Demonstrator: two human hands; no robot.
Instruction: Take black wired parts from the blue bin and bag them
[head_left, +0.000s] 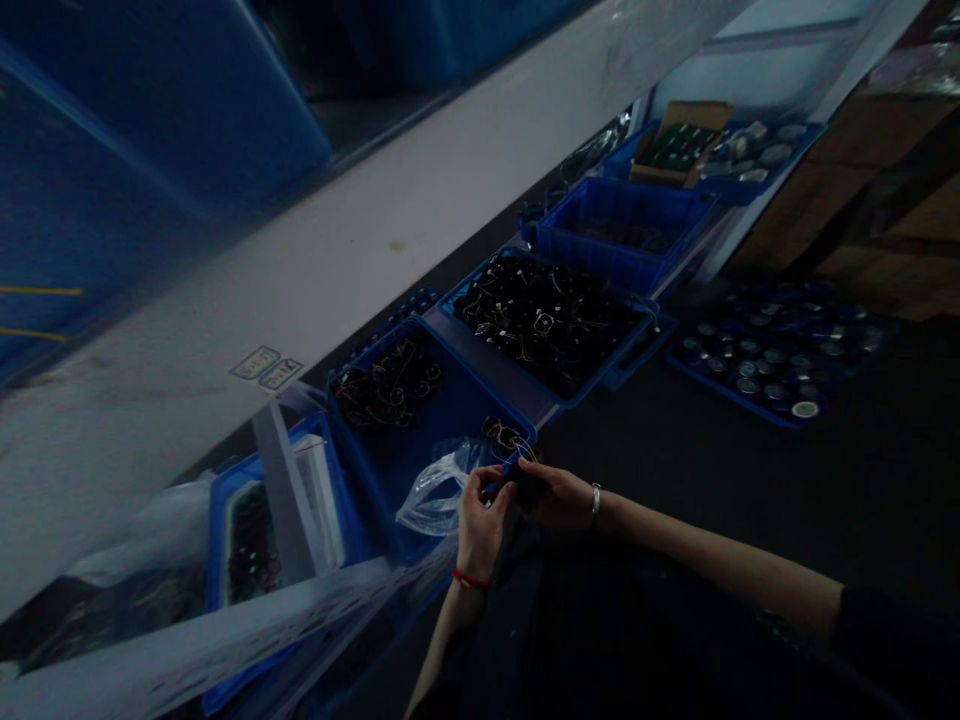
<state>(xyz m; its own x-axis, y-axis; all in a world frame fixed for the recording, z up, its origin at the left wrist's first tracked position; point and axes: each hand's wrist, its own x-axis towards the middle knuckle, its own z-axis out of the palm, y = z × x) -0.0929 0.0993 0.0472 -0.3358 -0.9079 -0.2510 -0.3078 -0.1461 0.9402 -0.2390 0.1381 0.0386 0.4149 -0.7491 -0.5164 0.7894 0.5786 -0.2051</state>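
Observation:
My left hand (482, 515), with a red band at the wrist, is closed with thumb and fingertips pinched at a small dark part with blue on it and thin wires (514, 464). From the other side my right hand (564, 497), a silver bracelet on its wrist, has its fingers wrapped round the same part. Its exact kind is too dark to make out. Just beyond the hands, more dark wired pieces (501, 432) lie in the near corner of a blue tray (465, 395). A clear plastic bag (431, 500) lies beside my left hand.
A heap of dark wired pieces (390, 385) fills the tray's far end. Farther right stand a full tray of wired parts (555, 320) and a deep blue bin (622, 250). Round metal-topped parts (750, 370) sit low at right. A white shelf beam (420, 220) crosses overhead.

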